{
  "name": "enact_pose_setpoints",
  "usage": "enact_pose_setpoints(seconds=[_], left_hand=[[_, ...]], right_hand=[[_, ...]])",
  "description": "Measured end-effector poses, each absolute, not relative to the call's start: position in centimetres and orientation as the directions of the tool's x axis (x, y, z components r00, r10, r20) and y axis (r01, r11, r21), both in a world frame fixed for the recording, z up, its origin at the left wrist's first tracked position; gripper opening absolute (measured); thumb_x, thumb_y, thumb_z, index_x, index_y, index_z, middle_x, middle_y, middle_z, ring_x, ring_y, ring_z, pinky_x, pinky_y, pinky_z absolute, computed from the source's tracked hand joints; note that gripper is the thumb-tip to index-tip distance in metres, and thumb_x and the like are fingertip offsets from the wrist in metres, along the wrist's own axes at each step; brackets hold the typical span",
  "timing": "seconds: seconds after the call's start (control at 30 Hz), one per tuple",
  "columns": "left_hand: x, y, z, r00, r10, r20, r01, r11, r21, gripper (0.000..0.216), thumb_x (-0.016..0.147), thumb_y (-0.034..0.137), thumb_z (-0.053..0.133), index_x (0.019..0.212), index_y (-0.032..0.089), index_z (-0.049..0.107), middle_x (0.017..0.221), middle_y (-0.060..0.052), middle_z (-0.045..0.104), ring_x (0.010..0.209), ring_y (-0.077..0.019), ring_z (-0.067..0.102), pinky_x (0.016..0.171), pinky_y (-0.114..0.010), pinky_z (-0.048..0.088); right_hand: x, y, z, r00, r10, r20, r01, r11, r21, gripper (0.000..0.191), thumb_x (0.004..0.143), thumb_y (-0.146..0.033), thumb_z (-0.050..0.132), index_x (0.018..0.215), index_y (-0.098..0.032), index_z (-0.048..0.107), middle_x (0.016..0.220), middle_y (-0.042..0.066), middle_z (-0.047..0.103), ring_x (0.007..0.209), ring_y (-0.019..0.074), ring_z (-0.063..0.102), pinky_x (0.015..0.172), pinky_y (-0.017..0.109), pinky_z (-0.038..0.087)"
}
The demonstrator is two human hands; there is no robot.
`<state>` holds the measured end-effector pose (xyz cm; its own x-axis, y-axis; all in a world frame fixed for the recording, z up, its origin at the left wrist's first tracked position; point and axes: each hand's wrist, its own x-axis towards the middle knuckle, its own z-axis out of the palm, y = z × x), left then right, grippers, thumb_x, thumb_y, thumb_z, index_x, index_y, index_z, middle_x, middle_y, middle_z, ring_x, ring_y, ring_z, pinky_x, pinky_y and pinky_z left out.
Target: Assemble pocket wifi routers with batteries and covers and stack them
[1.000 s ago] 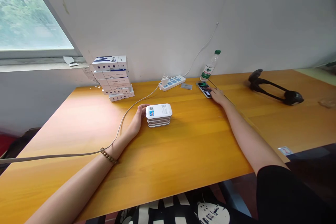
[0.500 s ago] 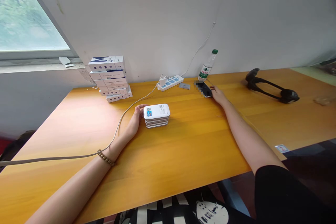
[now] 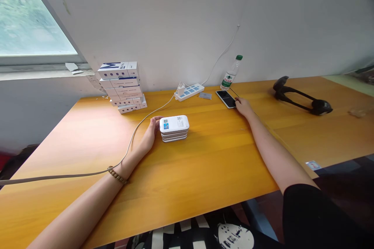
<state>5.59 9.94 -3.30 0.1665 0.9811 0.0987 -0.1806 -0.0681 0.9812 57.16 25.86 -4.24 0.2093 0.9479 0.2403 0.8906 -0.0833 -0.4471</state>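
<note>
Mid-worktop [image 3: 204, 163]: a stack [image 3: 174, 128] of flat white cases, four or five deep, with rounded corners and stickers on the top one. At its 9 o'clock, left hand [image 3: 150, 134], open and loosely cupped, pressed against the stack's short end, not wrapped round it; bracelet [image 3: 117, 175] at the wrist. Out at the stack's 1 o'clock, right hand [image 3: 244, 106], open and flat, fingertips at the near corner of a dark-screened phone [image 3: 226, 98]; touching or just short of it, hard to tell.

By the look of them: light, stiff plastic shells, smooth enough to slide over one another, so a loose pile apt to shear if shoved from one end. Probably best taken across the two long sides, low down, thumb on one and fingers on the other, clamping all layers together; or one case lifted off the top by its long edges. Phone: thin, rigid, glass-faced, likely slick on the wood; better pinched by its long edges than pressed on the screen.

Passing under the left wrist, a white cable [image 3: 58, 176] up to a power strip [image 3: 189, 91] at the stack's 12 o'clock. At 11 o'clock, boxes [image 3: 122, 85] piled against the wall. Just beyond the phone, a bottle [image 3: 231, 73]. Well apart at 2 o'clock, a black headset [image 3: 302, 97].
</note>
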Motion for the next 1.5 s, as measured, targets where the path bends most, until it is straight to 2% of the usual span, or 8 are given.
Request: enact_pose_setpoints(seconds=[0.27,0.77,1.0,1.33,1.5], left_hand=[[5.6,9.9,-3.3,0.170,0.981,0.095,-0.172,-0.065,0.983,0.074,0.095,0.088,0.041,0.124,0.022,0.056,0.129,-0.011,0.078,0.133,-0.0333,0.067,0.119,-0.048,0.045],[5.6,9.9,-3.3,0.167,0.981,0.096,-0.160,-0.069,0.985,0.074,0.095,0.089,0.041,0.123,0.022,0.056,0.128,-0.011,0.079,0.133,-0.0337,0.068,0.115,-0.048,0.048],[5.5,10.0,-3.5,0.175,0.979,0.100,-0.166,-0.071,0.984,0.077,0.093,0.091,0.041,0.124,0.022,0.055,0.128,-0.012,0.079,0.135,-0.0339,0.066,0.117,-0.047,0.046],[5.5,9.9,-3.4,0.181,0.978,0.101,-0.164,-0.071,0.984,0.075,0.095,0.089,0.040,0.124,0.022,0.055,0.124,-0.011,0.079,0.132,-0.0340,0.067,0.117,-0.049,0.045],[5.4,10.0,-3.6,0.190,0.975,0.110,-0.164,-0.079,0.983,0.074,0.096,0.089,0.039,0.125,0.022,0.055,0.124,-0.011,0.079,0.135,-0.0342,0.066,0.119,-0.050,0.045]], right_hand=[[57.5,26.1,-4.8,0.198,0.948,0.250,0.904,-0.078,-0.421,0.053,0.096,-0.028,0.042,0.133,-0.012,0.076,0.135,0.018,0.075,0.132,0.0357,0.065,0.119,0.051,0.047],[57.7,26.6,-5.2,0.185,0.947,0.261,0.896,-0.054,-0.441,0.049,0.095,-0.025,0.045,0.130,-0.009,0.077,0.136,0.020,0.074,0.132,0.0390,0.064,0.120,0.053,0.046],[57.9,26.6,-5.8,0.168,0.947,0.274,0.886,-0.024,-0.462,0.052,0.096,-0.027,0.044,0.141,-0.022,0.070,0.142,0.012,0.071,0.139,0.0355,0.059,0.121,0.055,0.045],[57.8,26.7,-6.0,0.140,0.958,0.251,0.891,-0.011,-0.455,0.052,0.096,-0.030,0.043,0.142,-0.026,0.069,0.145,0.012,0.066,0.141,0.0364,0.054,0.122,0.060,0.042],[57.8,26.7,-6.0,0.137,0.960,0.243,0.898,-0.016,-0.440,0.050,0.097,-0.031,0.043,0.135,-0.025,0.074,0.141,0.015,0.067,0.138,0.0382,0.056,0.121,0.060,0.043]])
